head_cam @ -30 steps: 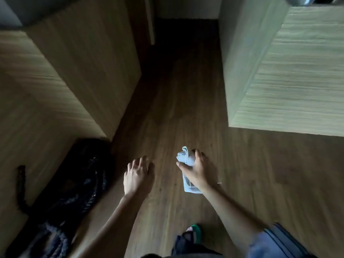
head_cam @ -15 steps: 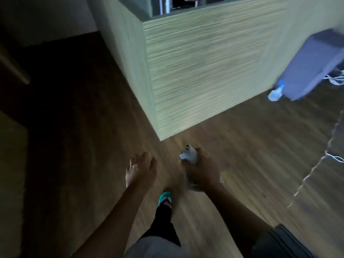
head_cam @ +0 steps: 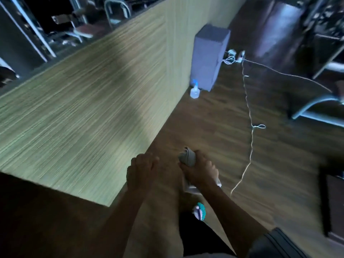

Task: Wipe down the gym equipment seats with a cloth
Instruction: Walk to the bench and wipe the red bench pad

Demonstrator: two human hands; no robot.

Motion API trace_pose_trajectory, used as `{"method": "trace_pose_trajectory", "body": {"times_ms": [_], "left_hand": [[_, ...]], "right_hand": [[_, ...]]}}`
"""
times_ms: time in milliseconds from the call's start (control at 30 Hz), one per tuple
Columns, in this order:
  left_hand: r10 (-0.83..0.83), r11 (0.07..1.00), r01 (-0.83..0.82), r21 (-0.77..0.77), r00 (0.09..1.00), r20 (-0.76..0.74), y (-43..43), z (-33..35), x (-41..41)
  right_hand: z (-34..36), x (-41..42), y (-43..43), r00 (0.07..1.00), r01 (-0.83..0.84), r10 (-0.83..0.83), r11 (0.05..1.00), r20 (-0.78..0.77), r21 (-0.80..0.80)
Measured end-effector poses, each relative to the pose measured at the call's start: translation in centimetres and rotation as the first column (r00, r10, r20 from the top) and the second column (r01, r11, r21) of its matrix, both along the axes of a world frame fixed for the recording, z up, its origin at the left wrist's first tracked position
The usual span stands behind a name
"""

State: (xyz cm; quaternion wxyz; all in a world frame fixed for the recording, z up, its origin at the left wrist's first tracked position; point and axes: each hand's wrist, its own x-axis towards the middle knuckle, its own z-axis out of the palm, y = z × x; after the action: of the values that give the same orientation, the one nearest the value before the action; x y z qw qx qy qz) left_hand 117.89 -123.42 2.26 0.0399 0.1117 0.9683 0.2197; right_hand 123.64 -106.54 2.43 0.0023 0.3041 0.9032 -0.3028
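My right hand [head_cam: 200, 171] grips a crumpled pale cloth [head_cam: 187, 156]; one bunch sticks out above the fist and a tail hangs below the wrist. My left hand [head_cam: 141, 169] hangs beside it with loosely curled fingers and holds nothing. Both hands are above the wooden floor [head_cam: 214, 131]. A gym machine [head_cam: 78, 28] with a reddish padded seat shows dimly at the top left, beyond the light wood partition [head_cam: 83, 99]. More dark machine frames [head_cam: 320, 34] stand at the top right.
A spray bottle [head_cam: 194, 91] stands on the floor against the partition, next to a grey box [head_cam: 209, 53]. A white cord [head_cam: 248, 116] trails across the floor on the right. A metal bench leg [head_cam: 314, 107] lies at the far right. My shoe [head_cam: 201, 210] shows below.
The view has swung right around the partition corner, which brings the grey box, spray bottle, cord and machines into sight. My right hand keeps its grip on the cloth; the left stays empty.
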Motion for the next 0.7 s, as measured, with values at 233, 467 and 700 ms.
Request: {"method": "trace_pose_trajectory", "body": {"times_ms": [233, 467, 700], "left_hand": [[-0.176, 0.981, 0.184, -0.061, 0.977, 0.117, 15.0, -0.5, -13.9], [-0.297, 0.951, 0.293, -0.095, 0.954, -0.038, 28.1, 0.0, -26.0], [-0.383, 0.922, 0.381, -0.067, 0.924, -0.013, 41.9, -0.9, -42.6]], "right_hand": [[-0.1, -10.7, 14.2, 0.997, 0.078, -0.079, 0.996, 0.005, 0.045], [-0.4, -22.4, 26.0, 0.974, 0.223, -0.225, 0.973, 0.020, 0.064], [-1.9, -36.4, 38.0, 0.917, 0.396, -0.398, 0.912, -0.002, 0.106]]}}
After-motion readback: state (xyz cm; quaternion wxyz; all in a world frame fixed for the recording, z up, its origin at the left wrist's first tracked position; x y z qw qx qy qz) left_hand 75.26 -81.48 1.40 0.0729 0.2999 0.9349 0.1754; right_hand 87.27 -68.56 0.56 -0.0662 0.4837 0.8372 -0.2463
